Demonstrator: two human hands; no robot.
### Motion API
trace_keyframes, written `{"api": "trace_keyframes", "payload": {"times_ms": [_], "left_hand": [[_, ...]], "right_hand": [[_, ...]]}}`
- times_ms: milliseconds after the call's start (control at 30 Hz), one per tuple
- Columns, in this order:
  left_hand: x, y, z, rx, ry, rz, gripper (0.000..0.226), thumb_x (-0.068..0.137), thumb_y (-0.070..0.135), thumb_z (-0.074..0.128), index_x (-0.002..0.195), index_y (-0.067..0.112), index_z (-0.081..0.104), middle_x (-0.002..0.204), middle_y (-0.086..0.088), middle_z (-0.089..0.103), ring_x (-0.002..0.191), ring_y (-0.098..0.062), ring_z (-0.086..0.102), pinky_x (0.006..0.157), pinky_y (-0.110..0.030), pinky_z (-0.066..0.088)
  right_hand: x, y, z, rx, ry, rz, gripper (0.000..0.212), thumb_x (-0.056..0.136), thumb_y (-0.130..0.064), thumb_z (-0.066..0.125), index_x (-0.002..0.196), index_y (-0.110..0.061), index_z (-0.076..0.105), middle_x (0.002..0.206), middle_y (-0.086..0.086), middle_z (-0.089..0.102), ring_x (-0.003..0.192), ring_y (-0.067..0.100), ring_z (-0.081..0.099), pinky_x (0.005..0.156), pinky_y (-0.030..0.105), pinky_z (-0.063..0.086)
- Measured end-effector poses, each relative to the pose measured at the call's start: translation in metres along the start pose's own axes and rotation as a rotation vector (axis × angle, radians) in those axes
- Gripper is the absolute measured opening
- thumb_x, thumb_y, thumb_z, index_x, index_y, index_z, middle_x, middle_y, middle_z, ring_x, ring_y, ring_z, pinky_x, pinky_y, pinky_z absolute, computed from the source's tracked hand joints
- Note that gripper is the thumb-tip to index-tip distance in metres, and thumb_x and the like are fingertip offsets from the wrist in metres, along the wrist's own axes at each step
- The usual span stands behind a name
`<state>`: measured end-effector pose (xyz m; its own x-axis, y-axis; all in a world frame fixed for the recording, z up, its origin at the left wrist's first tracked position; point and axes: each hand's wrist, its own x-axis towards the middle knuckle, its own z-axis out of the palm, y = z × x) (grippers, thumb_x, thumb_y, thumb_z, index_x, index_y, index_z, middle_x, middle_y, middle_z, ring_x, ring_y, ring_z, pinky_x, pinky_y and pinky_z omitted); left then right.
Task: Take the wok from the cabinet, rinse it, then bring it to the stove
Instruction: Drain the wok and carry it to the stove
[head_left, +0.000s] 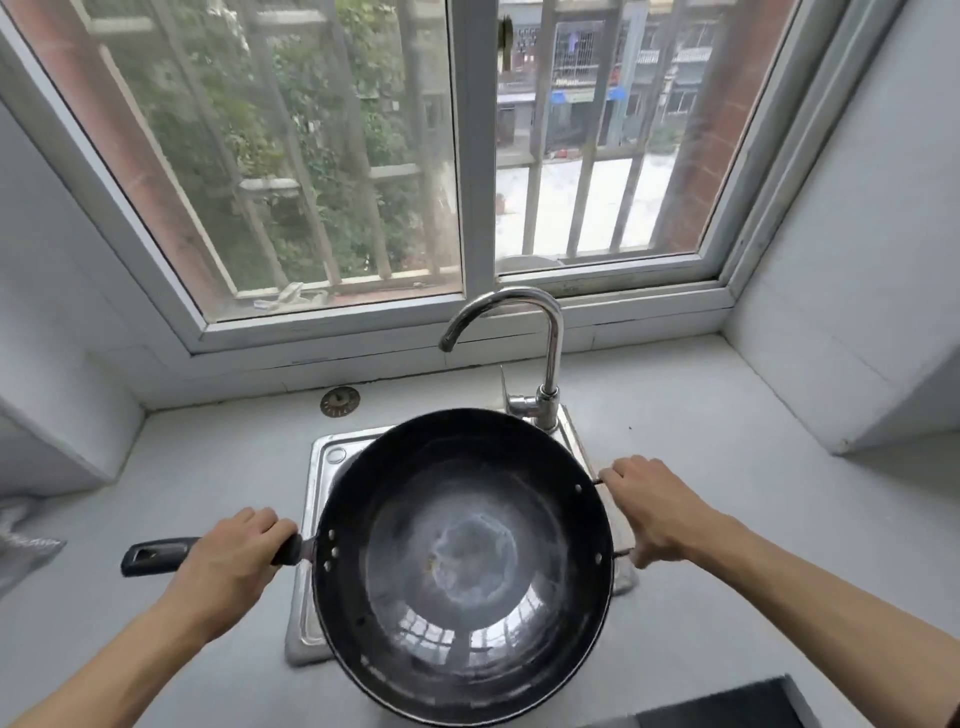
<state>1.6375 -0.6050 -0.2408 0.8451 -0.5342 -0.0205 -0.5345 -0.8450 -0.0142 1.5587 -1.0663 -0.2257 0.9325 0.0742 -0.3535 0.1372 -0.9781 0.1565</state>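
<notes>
Left hand (223, 558) gripping the wok (462, 566) long handle, right hand (652, 512) grasping its side handle, above the sink (324, 462), grey tabletop (727, 441), barred window (363, 156) behind

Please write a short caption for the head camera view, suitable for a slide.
Both hands hold a dark wok over the sink: left hand on the long handle, right hand on the side handle.

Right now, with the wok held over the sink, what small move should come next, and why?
Probably free the right hand from the wok's side handle and reach for the faucet lever. No water is running from the spout, and the left hand already has a grip on the long handle, holding the wok over the sink.
</notes>
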Motion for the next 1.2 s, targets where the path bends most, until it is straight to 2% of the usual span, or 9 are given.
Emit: {"api": "trace_keyframes", "payload": {"times_ms": [100, 233, 500, 767, 1033, 1100, 1200], "left_hand": [[-0.004, -0.007, -0.002, -0.022, 0.061, 0.086, 0.033, 0.060, 0.008, 0.084, 0.081, 0.022, 0.063, 0.072, 0.005, 0.056, 0.064, -0.022, 0.053, 0.052, -0.031, 0.038], [-0.006, 0.000, -0.010, -0.098, 0.098, 0.186, 0.029, 0.065, 0.007, 0.080, 0.087, 0.019, 0.065, 0.075, 0.002, 0.058, 0.067, -0.024, 0.052, 0.056, -0.035, 0.043], [-0.006, 0.067, -0.036, -0.166, 0.128, 0.449, 0.023, 0.068, 0.010, 0.079, 0.083, 0.020, 0.065, 0.078, 0.002, 0.059, 0.073, -0.026, 0.055, 0.061, -0.038, 0.047], [0.002, 0.181, -0.059, -0.161, 0.154, 0.680, 0.021, 0.071, 0.021, 0.080, 0.082, 0.028, 0.063, 0.076, 0.009, 0.055, 0.071, -0.017, 0.052, 0.059, -0.031, 0.043], [-0.008, 0.347, -0.081, -0.116, 0.107, 0.871, 0.023, 0.069, 0.012, 0.079, 0.083, 0.024, 0.066, 0.076, 0.006, 0.060, 0.072, -0.022, 0.058, 0.061, -0.037, 0.048], [-0.011, 0.386, -0.080, -0.106, 0.104, 0.895, 0.024, 0.069, 0.012, 0.080, 0.084, 0.024, 0.066, 0.076, 0.007, 0.059, 0.071, -0.020, 0.056, 0.059, -0.037, 0.049], [-0.011, 0.434, -0.078, -0.093, 0.064, 0.875, 0.023, 0.071, 0.014, 0.079, 0.088, 0.026, 0.067, 0.080, 0.008, 0.060, 0.075, -0.018, 0.056, 0.064, -0.035, 0.047]], "right_hand": [[-0.046, -0.015, -0.005, 0.053, -0.017, 0.125, 0.072, 0.057, -0.038, 0.083, 0.116, -0.017, 0.047, 0.118, 0.001, 0.048, 0.105, 0.021, 0.045, 0.089, 0.029, 0.044], [-0.114, -0.033, -0.015, 0.096, -0.029, 0.276, 0.080, 0.056, -0.038, 0.082, 0.124, -0.019, 0.045, 0.121, 0.000, 0.047, 0.108, 0.020, 0.044, 0.089, 0.030, 0.047], [-0.256, -0.052, -0.006, 0.134, -0.039, 0.528, 0.084, 0.053, -0.046, 0.076, 0.126, -0.022, 0.044, 0.122, -0.003, 0.047, 0.110, 0.018, 0.045, 0.083, 0.028, 0.049], [-0.391, -0.038, 0.041, 0.190, -0.017, 0.723, 0.090, 0.052, -0.050, 0.073, 0.132, -0.027, 0.040, 0.123, -0.008, 0.046, 0.112, 0.015, 0.042, 0.087, 0.030, 0.045], [-0.525, 0.004, 0.112, 0.271, 0.004, 0.887, 0.092, 0.048, -0.050, 0.078, 0.130, -0.025, 0.044, 0.121, -0.007, 0.046, 0.109, 0.015, 0.043, 0.089, 0.030, 0.045], [-0.552, 0.018, 0.132, 0.292, 0.015, 0.912, 0.096, 0.048, -0.051, 0.079, 0.133, -0.024, 0.042, 0.124, -0.006, 0.046, 0.112, 0.016, 0.044, 0.091, 0.031, 0.045], [-0.582, 0.034, 0.154, 0.311, -0.003, 0.952, 0.100, 0.051, -0.050, 0.082, 0.136, -0.021, 0.039, 0.130, -0.003, 0.045, 0.117, 0.019, 0.043, 0.095, 0.032, 0.043]]}}
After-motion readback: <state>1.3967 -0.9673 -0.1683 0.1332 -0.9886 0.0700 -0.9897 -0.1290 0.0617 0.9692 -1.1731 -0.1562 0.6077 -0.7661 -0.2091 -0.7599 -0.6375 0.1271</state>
